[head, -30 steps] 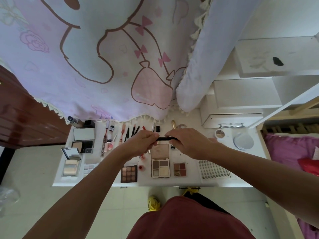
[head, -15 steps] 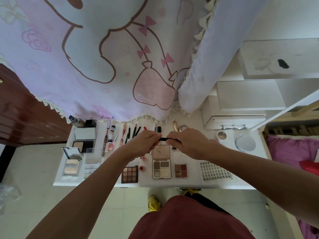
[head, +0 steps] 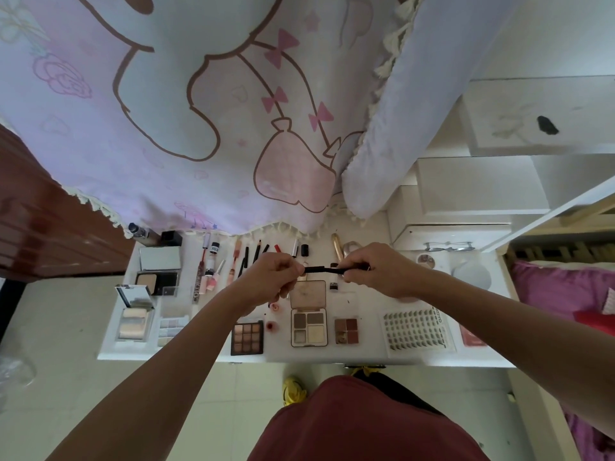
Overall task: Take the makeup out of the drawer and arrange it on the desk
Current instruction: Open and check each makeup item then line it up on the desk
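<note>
1. The black pen (head: 324,269) is thin, light and stiff, and it looks smooth, so it could slip or roll
2. It is up in the air, lying flat, over the middle of the bench (head: 366,347), just above the open palette (head: 308,324)
3. The left hand (head: 271,277) pinches one end with curled fingers (head: 293,266), and the right hand (head: 379,271) pinches the other end the same way
4. Holding both ends would be good for pulling a cap off; I cannot tell if a cap is on
5. To set it down, hold it near the middle, gently, as the tip may break
6. A good spot looks like the row of pencils (head: 253,254) at the back, near the curtain (head: 199,111)
7. A lash tray (head: 414,329) lies at the front right
</note>
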`<move>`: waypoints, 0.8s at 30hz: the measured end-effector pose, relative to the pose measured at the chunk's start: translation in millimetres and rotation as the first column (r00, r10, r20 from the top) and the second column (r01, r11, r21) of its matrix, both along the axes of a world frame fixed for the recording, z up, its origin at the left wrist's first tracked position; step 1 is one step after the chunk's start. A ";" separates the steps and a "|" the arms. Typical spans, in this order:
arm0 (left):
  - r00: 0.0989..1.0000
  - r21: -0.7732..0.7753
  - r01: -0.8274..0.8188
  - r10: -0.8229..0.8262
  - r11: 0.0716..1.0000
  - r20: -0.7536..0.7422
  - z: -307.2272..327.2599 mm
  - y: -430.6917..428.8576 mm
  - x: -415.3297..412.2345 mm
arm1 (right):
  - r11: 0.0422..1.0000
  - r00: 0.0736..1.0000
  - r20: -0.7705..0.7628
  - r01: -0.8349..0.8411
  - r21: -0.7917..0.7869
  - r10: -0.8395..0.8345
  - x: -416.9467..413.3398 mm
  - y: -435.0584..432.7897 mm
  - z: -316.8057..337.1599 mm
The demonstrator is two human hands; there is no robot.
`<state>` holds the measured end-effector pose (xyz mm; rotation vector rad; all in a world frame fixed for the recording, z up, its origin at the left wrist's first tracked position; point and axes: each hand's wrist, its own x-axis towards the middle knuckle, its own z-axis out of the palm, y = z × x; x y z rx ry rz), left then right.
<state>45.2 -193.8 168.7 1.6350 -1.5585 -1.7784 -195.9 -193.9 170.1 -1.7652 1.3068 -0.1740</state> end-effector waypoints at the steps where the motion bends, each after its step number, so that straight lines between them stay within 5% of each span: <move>1: 1.000 0.004 -0.024 0.024 1.000 -0.008 -2.8 -1.0 0.2 | 1.000 1.000 -0.007 0.005 -0.001 -0.005 -2.2 -0.5 -1.1; 11: 0.926 0.068 -0.378 0.378 0.923 0.013 -24.6 0.7 10.2 | 0.929 0.932 0.002 0.361 0.081 -0.362 -23.0 -28.2 -46.8; 18: 0.846 0.071 -0.533 0.530 0.843 0.059 -33.4 22.7 7.8 | 0.911 0.906 -0.117 0.411 0.023 -0.406 21.5 -67.9 -96.5; 24: 0.771 0.105 -0.636 0.634 0.765 0.050 -39.0 35.3 7.6 | 0.828 0.846 -0.197 0.529 0.188 -0.496 54.3 -93.9 -141.2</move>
